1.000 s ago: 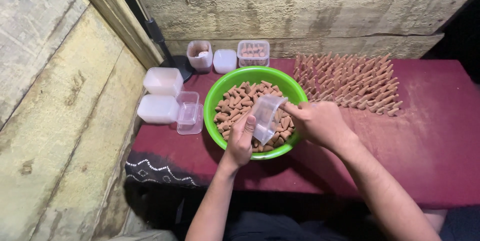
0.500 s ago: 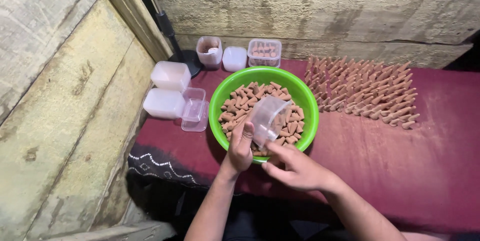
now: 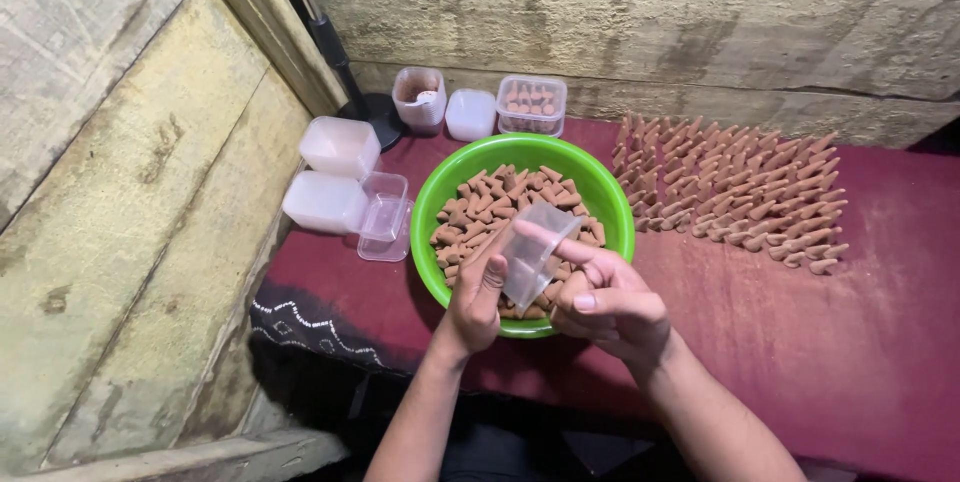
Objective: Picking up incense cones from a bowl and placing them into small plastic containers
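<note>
A green bowl point(image 3: 600, 192) full of small brown cones point(image 3: 500, 197) stands on the dark red cloth. Over its near rim I hold a small clear plastic box point(image 3: 532, 252), tilted with its mouth up. My left hand point(image 3: 472, 304) grips the box from the left side. My right hand point(image 3: 607, 300) closes on it from the right, with the fingers at its lower edge. Whether a cone sits in my right fingers I cannot tell.
Many brown cones point(image 3: 735, 192) stand upright in rows on the cloth point(image 3: 850, 332) to the right. Clear plastic boxes point(image 3: 340, 147) and an open one point(image 3: 380, 217) lie at the left. Three more small containers point(image 3: 531, 105) line the wooden wall. A black stand point(image 3: 345, 82) rises at the back left.
My right hand has come back from the right and now closes on the clear box beside my left hand. The camera view shifted slightly.
</note>
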